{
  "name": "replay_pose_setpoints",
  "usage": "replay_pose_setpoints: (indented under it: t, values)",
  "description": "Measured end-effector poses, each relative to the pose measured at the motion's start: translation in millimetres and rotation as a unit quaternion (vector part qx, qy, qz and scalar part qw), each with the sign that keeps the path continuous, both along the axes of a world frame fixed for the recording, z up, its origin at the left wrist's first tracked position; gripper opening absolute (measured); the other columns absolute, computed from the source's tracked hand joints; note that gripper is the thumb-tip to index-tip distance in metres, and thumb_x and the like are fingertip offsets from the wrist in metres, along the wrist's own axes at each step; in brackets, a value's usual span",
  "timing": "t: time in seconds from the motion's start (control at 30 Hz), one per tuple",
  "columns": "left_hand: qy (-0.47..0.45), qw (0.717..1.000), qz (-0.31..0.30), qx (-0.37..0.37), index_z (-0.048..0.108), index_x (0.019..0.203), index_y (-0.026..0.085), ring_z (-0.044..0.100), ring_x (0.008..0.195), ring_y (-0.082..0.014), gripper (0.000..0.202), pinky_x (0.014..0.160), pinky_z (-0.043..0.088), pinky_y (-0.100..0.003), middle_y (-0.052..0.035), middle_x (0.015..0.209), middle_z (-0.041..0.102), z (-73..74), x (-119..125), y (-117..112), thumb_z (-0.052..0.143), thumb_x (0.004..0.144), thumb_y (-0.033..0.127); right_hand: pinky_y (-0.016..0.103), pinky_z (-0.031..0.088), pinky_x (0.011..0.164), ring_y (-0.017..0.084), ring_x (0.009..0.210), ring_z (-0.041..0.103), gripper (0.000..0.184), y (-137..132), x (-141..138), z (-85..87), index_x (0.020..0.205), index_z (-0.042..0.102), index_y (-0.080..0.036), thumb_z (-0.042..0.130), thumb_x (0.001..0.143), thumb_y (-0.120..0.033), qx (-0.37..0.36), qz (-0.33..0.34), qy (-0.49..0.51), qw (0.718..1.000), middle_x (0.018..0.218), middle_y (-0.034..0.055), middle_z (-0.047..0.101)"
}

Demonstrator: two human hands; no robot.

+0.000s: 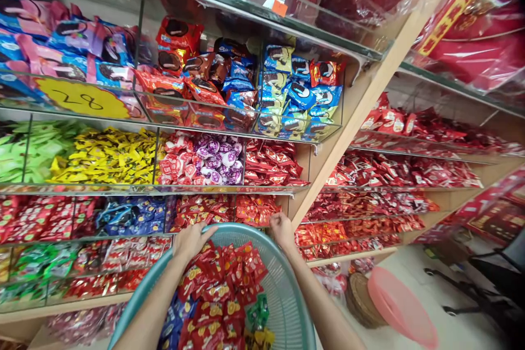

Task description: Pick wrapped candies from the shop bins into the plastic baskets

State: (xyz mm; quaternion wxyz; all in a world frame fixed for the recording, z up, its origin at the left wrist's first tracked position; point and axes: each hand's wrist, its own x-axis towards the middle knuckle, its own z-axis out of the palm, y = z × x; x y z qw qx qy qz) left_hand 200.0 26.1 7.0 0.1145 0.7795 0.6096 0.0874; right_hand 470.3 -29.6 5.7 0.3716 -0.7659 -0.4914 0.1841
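Observation:
A large teal plastic basket is tilted up against the shelves, filled with red candy packets that show orange slices. Blue packets, a green packet and yellow packets lie among them. My left hand grips the basket's far rim, thumb over the edge. Just beyond the rim on the right, my right hand has its fingers curled together at the edge of a compartment of orange-red packets. Whatever those fingers may hold is too small to make out.
Glass-fronted shelves hold yellow packets, purple-wrapped sweets and blue cookie packs. A yellow price tag reads 28. A wooden upright divides the shelves. A pink round lid and a woven basket stand on the floor.

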Motion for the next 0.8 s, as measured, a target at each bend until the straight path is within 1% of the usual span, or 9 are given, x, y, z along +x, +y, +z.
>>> replay_pose_setpoints:
  t: [0.07, 0.13, 0.2, 0.33, 0.43, 0.53, 0.67, 0.8]
  values:
    - [-0.001, 1.000, -0.002, 0.008, 0.064, 0.098, 0.027, 0.065, 0.084, -0.0291, 0.064, 0.067, 0.045, -0.033, -0.0104, 0.086, 0.071, -1.2, 0.0, 0.6, 0.020, 0.078, 0.069, 0.030, 0.041, 0.073, 0.021, 0.081, 0.059, 0.020, 8.9, 5.0, -1.5, 0.090, 0.051, -0.017, 0.047, 0.079, -0.033, -0.006, -0.036, -0.057, 0.998, 0.082, 0.0082, 0.064]
    - [-0.002, 1.000, 0.000, 0.011, 0.064, 0.100, 0.027, 0.065, 0.084, -0.0294, 0.064, 0.067, 0.045, -0.034, -0.0108, 0.086, 0.071, -2.2, 0.7, 0.6, 0.020, 0.078, 0.069, 0.036, 0.037, 0.080, 0.026, 0.094, 0.055, 0.025, 15.6, 3.1, -3.2, 0.095, 0.049, -0.017, 0.053, 0.076, -0.034, -0.024, -0.062, -0.106, 0.992, 0.093, 0.0125, 0.063]
    - [-0.001, 1.000, 0.003, 0.010, 0.064, 0.100, 0.026, 0.065, 0.084, -0.0290, 0.065, 0.067, 0.045, -0.033, -0.0111, 0.087, 0.071, -2.3, 1.9, 0.0, 0.020, 0.078, 0.069, 0.040, 0.035, 0.083, 0.031, 0.101, 0.052, 0.033, 21.1, -2.3, -3.7, 0.097, 0.047, -0.015, 0.055, 0.075, -0.038, -0.046, -0.077, -0.142, 0.986, 0.099, 0.0166, 0.061]
    - [0.009, 1.000, 0.010, 0.005, 0.064, 0.102, 0.026, 0.065, 0.083, -0.0277, 0.064, 0.068, 0.044, -0.032, -0.0108, 0.087, 0.070, -0.4, 4.5, -1.8, 0.022, 0.078, 0.068, 0.044, 0.034, 0.083, 0.033, 0.104, 0.052, 0.043, 31.3, -11.3, -1.2, 0.101, 0.043, -0.013, 0.057, 0.073, -0.043, -0.089, -0.082, -0.182, 0.976, 0.102, 0.0199, 0.060]
    - [0.013, 1.000, 0.009, 0.005, 0.065, 0.100, 0.026, 0.065, 0.083, -0.0275, 0.063, 0.068, 0.044, -0.032, -0.0107, 0.086, 0.070, 0.6, 5.4, -2.4, 0.023, 0.079, 0.068, 0.045, 0.035, 0.082, 0.033, 0.102, 0.054, 0.046, 37.0, -13.7, 0.1, 0.104, 0.041, -0.013, 0.058, 0.073, -0.042, -0.114, -0.079, -0.195, 0.971, 0.099, 0.0202, 0.062]
    - [0.017, 1.000, 0.010, 0.007, 0.065, 0.098, 0.025, 0.065, 0.083, -0.0280, 0.065, 0.069, 0.045, -0.033, -0.0114, 0.087, 0.070, 0.1, 5.2, -2.1, 0.022, 0.078, 0.069, 0.044, 0.036, 0.079, 0.032, 0.096, 0.058, 0.043, 39.1, -14.1, -0.5, 0.104, 0.040, -0.013, 0.056, 0.074, -0.039, -0.128, -0.074, -0.199, 0.969, 0.094, 0.0184, 0.064]
    - [0.008, 1.000, 0.010, 0.007, 0.065, 0.099, 0.026, 0.064, 0.084, -0.0275, 0.064, 0.070, 0.045, -0.032, -0.0108, 0.088, 0.070, -0.9, 4.8, -1.9, 0.022, 0.078, 0.069, 0.040, 0.038, 0.077, 0.029, 0.094, 0.059, 0.034, 37.6, -12.4, 0.1, 0.100, 0.040, -0.015, 0.053, 0.076, -0.034, -0.125, -0.067, -0.201, 0.969, 0.093, 0.0156, 0.064]
    - [0.007, 1.000, 0.014, 0.008, 0.065, 0.095, 0.026, 0.065, 0.083, -0.0271, 0.065, 0.069, 0.044, -0.032, -0.0104, 0.087, 0.070, -1.4, 5.2, -2.3, 0.020, 0.077, 0.070, 0.035, 0.039, 0.073, 0.026, 0.088, 0.061, 0.030, 33.0, -7.5, 8.4, 0.099, 0.040, -0.016, 0.050, 0.077, -0.034, -0.114, -0.058, -0.203, 0.971, 0.088, 0.0130, 0.064]
